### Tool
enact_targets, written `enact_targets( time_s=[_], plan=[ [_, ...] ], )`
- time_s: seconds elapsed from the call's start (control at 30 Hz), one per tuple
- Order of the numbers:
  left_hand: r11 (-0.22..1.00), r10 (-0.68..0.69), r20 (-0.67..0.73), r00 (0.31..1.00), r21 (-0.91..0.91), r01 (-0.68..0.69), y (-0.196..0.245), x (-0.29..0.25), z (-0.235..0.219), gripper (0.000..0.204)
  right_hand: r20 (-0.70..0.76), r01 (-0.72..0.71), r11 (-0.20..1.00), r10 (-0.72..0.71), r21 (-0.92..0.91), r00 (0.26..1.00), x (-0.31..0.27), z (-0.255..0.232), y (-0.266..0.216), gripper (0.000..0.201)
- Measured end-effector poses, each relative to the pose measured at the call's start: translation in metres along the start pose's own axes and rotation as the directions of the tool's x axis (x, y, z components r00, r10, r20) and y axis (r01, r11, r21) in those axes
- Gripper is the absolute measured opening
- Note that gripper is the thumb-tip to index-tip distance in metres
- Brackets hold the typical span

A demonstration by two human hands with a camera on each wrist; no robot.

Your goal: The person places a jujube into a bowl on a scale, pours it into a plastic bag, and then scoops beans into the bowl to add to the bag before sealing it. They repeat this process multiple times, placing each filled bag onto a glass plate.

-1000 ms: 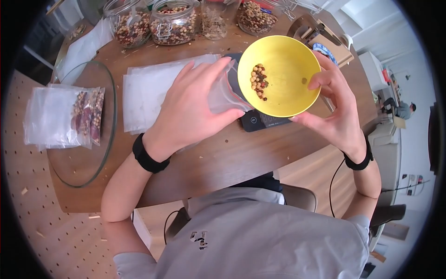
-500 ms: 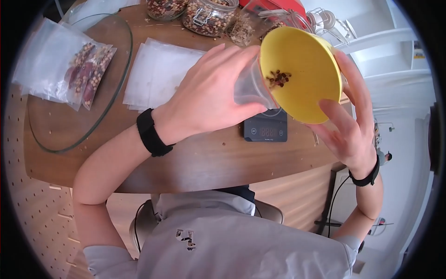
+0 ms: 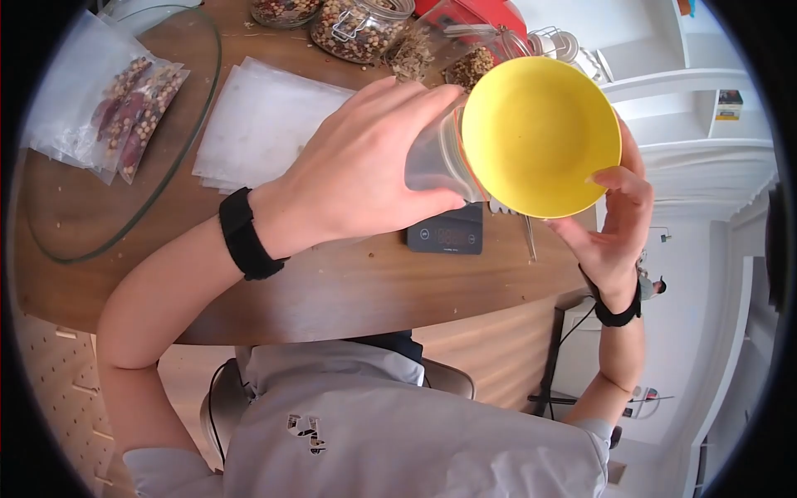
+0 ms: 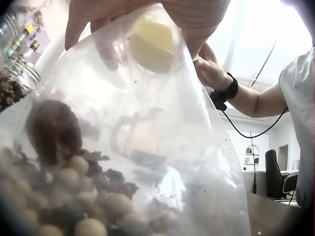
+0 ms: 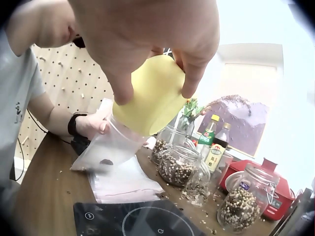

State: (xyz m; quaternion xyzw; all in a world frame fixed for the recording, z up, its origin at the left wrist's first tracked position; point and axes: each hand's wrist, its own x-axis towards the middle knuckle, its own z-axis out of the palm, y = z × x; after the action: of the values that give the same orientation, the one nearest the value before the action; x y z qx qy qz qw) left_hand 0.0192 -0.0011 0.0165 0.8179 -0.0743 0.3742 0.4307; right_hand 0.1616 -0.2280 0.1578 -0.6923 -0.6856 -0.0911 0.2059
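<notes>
My left hand [image 3: 365,174] grips a clear plastic bag [image 3: 432,162] by its mouth, above the table. My right hand [image 3: 610,216] holds a yellow bowl [image 3: 540,137] by the rim, tipped with its edge at the bag's opening. The inside of the bowl shows no beans. In the left wrist view the bag [image 4: 147,162] fills the picture, with mixed beans and dark dried pieces [image 4: 74,196] at its bottom and the bowl [image 4: 150,44] seen through the plastic. The right wrist view shows the bowl [image 5: 147,96] from underneath, above the bag [image 5: 110,147].
A black kitchen scale [image 3: 444,232] lies on the wooden table [image 3: 349,290] under the hands. Several glass jars of beans [image 3: 357,29] stand at the back. A stack of unfilled bags [image 3: 257,124] lies to the left, and filled bags [image 3: 124,100] rest on a glass plate [image 3: 50,224].
The bowl has been tipped further toward the bag. The beans that lay in it one second ago have slid out, and the bowl now looks bare. Both hands rose slightly.
</notes>
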Motion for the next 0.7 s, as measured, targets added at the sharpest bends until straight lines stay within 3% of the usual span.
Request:
enact_targets(
  time_s=[0.07,0.17,0.27,0.37,0.43,0.53,0.7],
  plan=[
    [1.000,0.003,0.005,1.000,0.014,-0.003,-0.001,0.000,0.002,0.087,-0.027,-0.014,1.000,0.014,0.020,1.000,-0.007,0.003,0.002,0.061],
    [1.000,-0.015,0.027,1.000,0.015,0.015,0.000,0.000,0.001,0.089,-0.046,-0.124,0.992,0.126,0.036,0.991,-0.018,0.006,0.002,0.057],
    [1.000,-0.018,0.026,0.999,0.007,0.018,-0.003,0.000,0.000,0.090,-0.122,-0.266,0.950,0.287,0.163,0.950,-0.031,0.010,0.011,0.050],
    [0.998,-0.023,0.012,1.000,-0.050,0.023,-0.004,0.001,0.000,0.091,-0.166,-0.454,0.817,0.533,0.355,0.830,-0.052,0.023,0.026,0.044],
    [0.998,-0.011,-0.008,1.000,-0.065,0.011,-0.004,0.002,0.001,0.091,-0.130,-0.545,0.753,0.622,0.369,0.772,-0.070,0.043,0.035,0.042],
    [0.997,0.017,-0.020,1.000,-0.078,-0.018,-0.004,0.003,0.000,0.091,-0.092,-0.521,0.700,0.635,0.489,0.767,-0.088,0.082,0.045,0.041],
    [0.995,-0.017,0.009,1.000,-0.094,0.018,-0.004,0.008,-0.007,0.092,-0.037,-0.635,0.683,0.691,0.360,0.722,-0.105,0.111,0.053,0.045]
  ],
)
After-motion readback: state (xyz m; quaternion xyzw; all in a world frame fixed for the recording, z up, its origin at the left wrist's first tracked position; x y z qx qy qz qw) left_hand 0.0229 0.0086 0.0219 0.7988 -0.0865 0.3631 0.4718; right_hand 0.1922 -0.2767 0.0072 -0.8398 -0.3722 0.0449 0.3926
